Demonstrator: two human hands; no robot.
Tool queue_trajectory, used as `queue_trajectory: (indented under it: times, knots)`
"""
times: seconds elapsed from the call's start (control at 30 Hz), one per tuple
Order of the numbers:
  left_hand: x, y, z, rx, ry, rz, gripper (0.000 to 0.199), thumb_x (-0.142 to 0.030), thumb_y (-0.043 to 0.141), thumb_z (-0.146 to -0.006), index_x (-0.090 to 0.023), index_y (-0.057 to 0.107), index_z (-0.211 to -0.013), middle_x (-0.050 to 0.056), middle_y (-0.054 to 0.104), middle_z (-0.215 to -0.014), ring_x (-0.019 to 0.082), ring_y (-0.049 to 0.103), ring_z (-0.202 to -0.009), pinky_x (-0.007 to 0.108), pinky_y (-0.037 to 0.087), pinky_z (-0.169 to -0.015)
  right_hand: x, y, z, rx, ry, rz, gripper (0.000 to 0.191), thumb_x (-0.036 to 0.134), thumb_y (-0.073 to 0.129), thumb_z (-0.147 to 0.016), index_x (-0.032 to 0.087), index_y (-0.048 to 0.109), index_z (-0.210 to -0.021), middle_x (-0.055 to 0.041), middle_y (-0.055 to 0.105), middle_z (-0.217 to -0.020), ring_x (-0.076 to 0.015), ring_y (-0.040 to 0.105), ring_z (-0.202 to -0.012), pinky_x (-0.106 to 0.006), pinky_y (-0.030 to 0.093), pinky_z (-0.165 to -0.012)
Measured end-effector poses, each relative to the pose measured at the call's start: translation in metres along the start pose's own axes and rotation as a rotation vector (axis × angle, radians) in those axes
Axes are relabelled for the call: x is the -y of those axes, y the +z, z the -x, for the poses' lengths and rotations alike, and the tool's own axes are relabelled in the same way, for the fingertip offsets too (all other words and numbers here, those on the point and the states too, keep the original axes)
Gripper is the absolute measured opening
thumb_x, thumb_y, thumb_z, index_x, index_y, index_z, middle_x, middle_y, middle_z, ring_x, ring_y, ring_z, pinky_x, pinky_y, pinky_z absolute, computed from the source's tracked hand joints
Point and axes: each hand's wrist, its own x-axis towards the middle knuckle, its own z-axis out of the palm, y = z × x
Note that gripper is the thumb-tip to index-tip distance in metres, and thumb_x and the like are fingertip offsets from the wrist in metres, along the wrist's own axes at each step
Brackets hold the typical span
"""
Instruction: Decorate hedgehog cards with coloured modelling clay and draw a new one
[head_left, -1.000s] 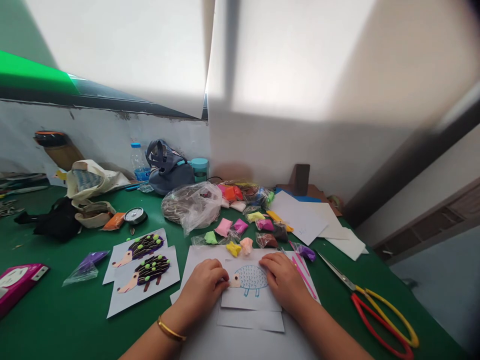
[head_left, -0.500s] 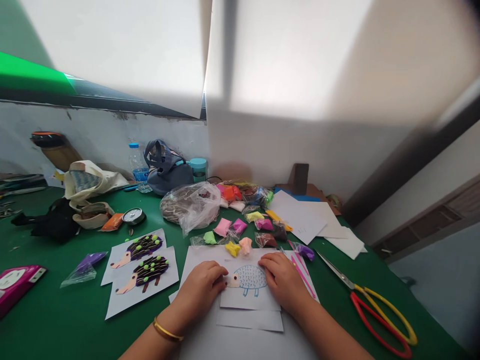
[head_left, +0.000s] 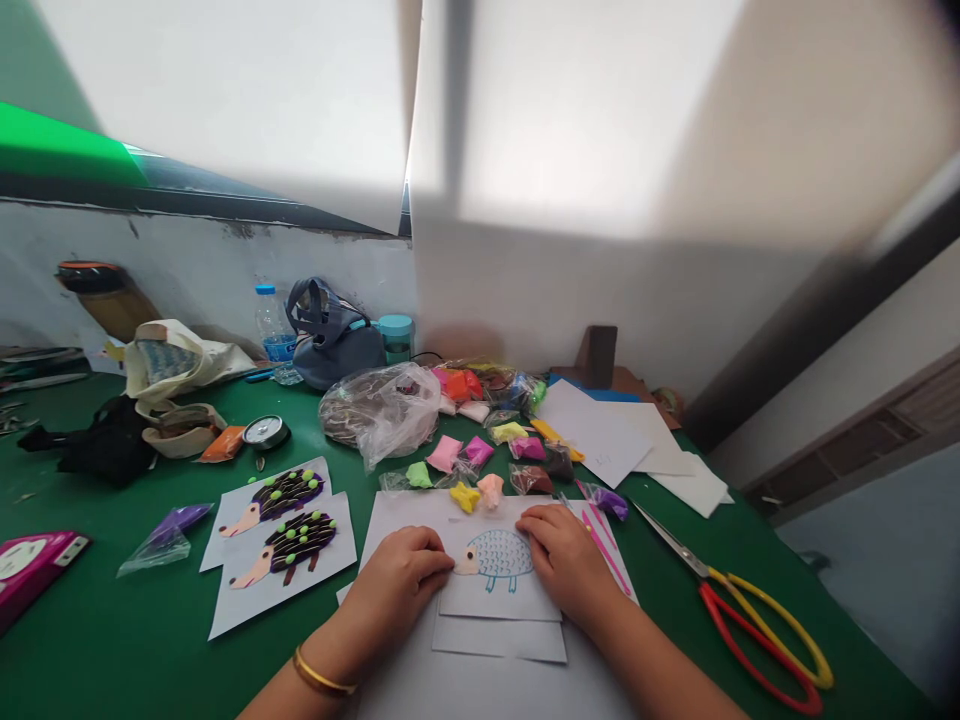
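A white card with a hedgehog drawing (head_left: 501, 560) lies in front of me. The body has blue outlined scales and legs, and its face is pale clay with a dark eye. My left hand (head_left: 405, 585), with a gold bangle on the wrist, has thumb and forefinger pressed together at the snout tip, covering it. Whatever is between those fingertips is too small to make out. On the card's right edge rests my right hand (head_left: 574, 562), fingers laid out over the paper. Another white sheet (head_left: 499, 638) shows beneath the card.
Two finished hedgehog cards (head_left: 300, 545) lie at left. Beyond my hands are several clay packets (head_left: 445, 453) and a clear plastic bag (head_left: 401, 415). Large scissors (head_left: 705, 573) with red and yellow handles lie at right, below loose white paper (head_left: 600, 440). A magenta box (head_left: 37, 570) sits far left.
The left thumb and forefinger have closed over the snout tip, whose dark dot showed before. My right hand stays on the card. The view has shifted very slightly.
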Motion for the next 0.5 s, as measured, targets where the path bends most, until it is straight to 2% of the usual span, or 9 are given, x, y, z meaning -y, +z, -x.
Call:
queue_trajectory:
  times: [0.13, 0.27, 0.4, 0.5]
  knots:
    - [0.0, -0.001, 0.001, 0.023, -0.048, 0.009, 0.025, -0.014, 0.064, -0.082, -0.025, 0.074, -0.102, 0.007, 0.068, -0.101, 0.024, 0.063, -0.094, 0.038, 0.051, -0.085, 0.001, -0.001, -0.001, 0.005, 0.004, -0.002, 0.03, 0.009, 0.048, -0.086, 0.022, 0.069, -0.102, -0.0084, 0.068, -0.107, -0.0243, 0.06, -0.101, -0.042, 0.051, -0.089]
    - [0.0, -0.003, 0.003, -0.01, -0.095, 0.048, 0.041, -0.013, 0.071, -0.075, -0.025, 0.067, -0.114, 0.007, 0.067, -0.114, 0.026, 0.061, -0.107, 0.043, 0.05, -0.096, 0.002, 0.0, 0.0, 0.002, 0.007, -0.011, 0.031, 0.008, 0.047, -0.086, 0.022, 0.069, -0.103, -0.0084, 0.068, -0.108, -0.0241, 0.06, -0.102, -0.042, 0.051, -0.089]
    - [-0.001, -0.004, 0.004, 0.015, -0.036, 0.037, 0.072, -0.018, 0.078, -0.068, -0.03, 0.053, -0.133, 0.008, 0.052, -0.143, 0.031, 0.044, -0.133, 0.054, 0.037, -0.11, -0.002, -0.005, 0.0, -0.014, -0.007, 0.013, 0.034, 0.009, 0.046, -0.086, 0.021, 0.067, -0.11, -0.0089, 0.067, -0.113, -0.0243, 0.059, -0.106, -0.042, 0.05, -0.092]
    - [-0.002, -0.004, 0.004, 0.09, -0.008, 0.022, 0.083, -0.024, 0.079, -0.069, -0.032, 0.042, -0.143, 0.01, 0.041, -0.152, 0.031, 0.035, -0.141, 0.058, 0.029, -0.114, -0.016, -0.021, 0.001, -0.113, 0.041, 0.084, 0.035, 0.01, 0.043, -0.087, 0.02, 0.066, -0.112, -0.0098, 0.067, -0.113, -0.0249, 0.059, -0.106, -0.044, 0.048, -0.093]
